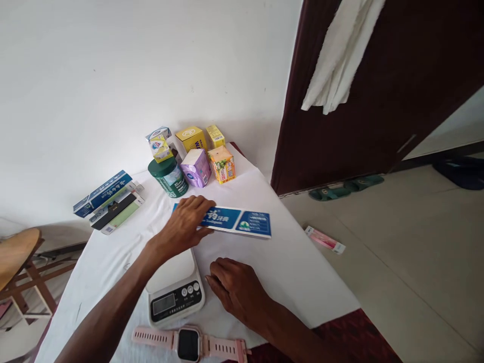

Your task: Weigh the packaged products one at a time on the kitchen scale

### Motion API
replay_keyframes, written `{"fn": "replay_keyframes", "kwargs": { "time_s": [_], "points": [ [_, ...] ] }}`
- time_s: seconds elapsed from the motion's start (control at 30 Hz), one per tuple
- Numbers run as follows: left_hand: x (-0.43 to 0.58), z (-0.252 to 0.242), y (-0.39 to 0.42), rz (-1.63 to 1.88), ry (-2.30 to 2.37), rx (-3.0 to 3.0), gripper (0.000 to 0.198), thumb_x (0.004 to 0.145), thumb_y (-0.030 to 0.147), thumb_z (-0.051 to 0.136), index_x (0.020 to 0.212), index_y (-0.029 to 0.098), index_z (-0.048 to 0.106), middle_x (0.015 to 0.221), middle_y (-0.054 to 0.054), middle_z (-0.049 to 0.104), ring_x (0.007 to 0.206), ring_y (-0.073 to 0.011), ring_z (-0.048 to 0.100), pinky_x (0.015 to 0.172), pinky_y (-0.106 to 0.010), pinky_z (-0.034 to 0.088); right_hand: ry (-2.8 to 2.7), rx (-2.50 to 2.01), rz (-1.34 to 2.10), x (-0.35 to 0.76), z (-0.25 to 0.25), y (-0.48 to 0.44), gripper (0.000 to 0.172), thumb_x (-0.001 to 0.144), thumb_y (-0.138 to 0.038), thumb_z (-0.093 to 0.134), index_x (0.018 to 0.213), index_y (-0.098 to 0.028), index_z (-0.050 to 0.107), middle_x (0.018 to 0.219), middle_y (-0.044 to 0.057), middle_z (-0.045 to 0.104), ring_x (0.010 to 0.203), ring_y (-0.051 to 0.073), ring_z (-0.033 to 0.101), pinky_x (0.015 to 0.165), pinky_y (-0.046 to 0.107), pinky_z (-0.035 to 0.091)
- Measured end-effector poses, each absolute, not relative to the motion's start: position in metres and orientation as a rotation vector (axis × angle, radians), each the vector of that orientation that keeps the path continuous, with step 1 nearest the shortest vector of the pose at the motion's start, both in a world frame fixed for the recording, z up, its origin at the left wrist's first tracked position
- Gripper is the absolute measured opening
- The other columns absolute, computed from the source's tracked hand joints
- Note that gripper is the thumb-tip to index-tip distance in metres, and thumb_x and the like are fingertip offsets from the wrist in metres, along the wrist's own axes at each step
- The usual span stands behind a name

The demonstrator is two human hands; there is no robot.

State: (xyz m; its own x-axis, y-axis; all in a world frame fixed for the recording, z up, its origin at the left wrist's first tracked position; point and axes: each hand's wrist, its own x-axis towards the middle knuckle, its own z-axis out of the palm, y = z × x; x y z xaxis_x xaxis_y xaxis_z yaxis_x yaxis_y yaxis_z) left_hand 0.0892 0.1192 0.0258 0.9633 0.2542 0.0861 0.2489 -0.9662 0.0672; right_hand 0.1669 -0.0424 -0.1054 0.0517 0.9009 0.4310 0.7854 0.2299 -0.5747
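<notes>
My left hand (188,222) grips a long blue-and-white toothpaste box (242,222) near its left end, and the fingers cover part of its lettering. The box extends to the right, just beyond a white digital kitchen scale (176,287). To the right of the scale, my right hand (234,287) is curled low over the tablecloth; its fingertips are mostly hidden, and I make out nothing in it. A smartwatch with a pink strap (188,344) lies in front of the scale, its screen dark.
Behind stand a green tub (169,177), a purple box (196,168), an orange patterned box (222,165) and a yellow box (191,138). More toothpaste boxes (104,194) lie at the left. A pink box (325,239) is on the floor, right of the table.
</notes>
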Motion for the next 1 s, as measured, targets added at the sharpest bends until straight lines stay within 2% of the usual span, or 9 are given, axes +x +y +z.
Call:
{"fn": "replay_keyframes", "kwargs": {
  "time_s": [0.23, 0.47, 0.57, 0.73, 0.83, 1.0],
  "points": [
    [-0.033, 0.044, 0.129, 0.223, 0.874, 2.946, 0.042, 0.093, 0.046, 0.07, 0.126, 0.025, 0.056, 0.111, -0.008, 0.065, 0.098, -0.0265, 0.063, 0.086, -0.043, 0.049, -1.739, -1.509, 0.115, 0.167, -0.107, -0.042, 0.024, 0.1, -0.017, 0.052, 0.077, -0.022, 0.049, 0.07, -0.003, 0.057, 0.058, 0.011, 0.053, 0.056, 0.024, 0.035],
    [-0.084, 0.021, 0.109, 0.126, 1.088, 2.78, 0.042, 0.088, 0.042, 0.074, 0.125, 0.026, 0.06, 0.111, -0.007, 0.067, 0.096, -0.028, 0.066, 0.084, -0.044, 0.052, -1.745, -1.496, 0.077, 0.167, -0.107, -0.041, 0.027, 0.102, -0.018, 0.048, 0.075, -0.022, 0.047, 0.066, -0.004, 0.052, 0.052, 0.01, 0.047, 0.052, 0.022, 0.033],
    [-0.09, 0.014, 0.106, 0.12, 1.102, 2.749, 0.046, 0.09, 0.04, 0.073, 0.13, 0.028, 0.057, 0.118, -0.007, 0.066, 0.103, -0.0286, 0.065, 0.089, -0.045, 0.052, -1.742, -1.5, 0.085, 0.167, -0.107, -0.04, 0.028, 0.102, -0.019, 0.049, 0.075, -0.022, 0.046, 0.066, -0.004, 0.052, 0.051, 0.009, 0.047, 0.052, 0.022, 0.033],
    [-0.094, 0.016, 0.105, 0.139, 1.075, 2.767, 0.07, 0.089, 0.047, 0.074, 0.148, 0.033, 0.039, 0.142, -0.01, 0.055, 0.128, -0.0327, 0.056, 0.104, -0.052, 0.048, -1.742, -1.479, 0.065, 0.167, -0.107, -0.039, 0.028, 0.103, -0.019, 0.047, 0.075, -0.023, 0.046, 0.065, -0.004, 0.053, 0.051, 0.009, 0.048, 0.051, 0.022, 0.033],
    [-0.089, 0.019, 0.103, 0.166, 1.066, 2.769, 0.069, 0.091, 0.049, 0.072, 0.148, 0.033, 0.038, 0.143, -0.011, 0.055, 0.129, -0.033, 0.055, 0.104, -0.052, 0.047, -1.743, -1.47, 0.052, 0.167, -0.107, -0.039, 0.029, 0.104, -0.02, 0.045, 0.075, -0.023, 0.046, 0.066, -0.004, 0.054, 0.051, 0.01, 0.05, 0.05, 0.022, 0.035],
    [-0.079, 0.01, 0.101, 0.159, 1.024, 2.737, 0.069, 0.088, 0.039, 0.078, 0.145, 0.029, 0.041, 0.137, -0.011, 0.058, 0.126, -0.0324, 0.055, 0.106, -0.052, 0.046, -1.745, -1.461, 0.016, 0.167, -0.108, -0.039, 0.03, 0.105, -0.023, 0.045, 0.075, -0.024, 0.045, 0.065, -0.003, 0.054, 0.053, 0.01, 0.054, 0.05, 0.022, 0.037]
  ]
}}
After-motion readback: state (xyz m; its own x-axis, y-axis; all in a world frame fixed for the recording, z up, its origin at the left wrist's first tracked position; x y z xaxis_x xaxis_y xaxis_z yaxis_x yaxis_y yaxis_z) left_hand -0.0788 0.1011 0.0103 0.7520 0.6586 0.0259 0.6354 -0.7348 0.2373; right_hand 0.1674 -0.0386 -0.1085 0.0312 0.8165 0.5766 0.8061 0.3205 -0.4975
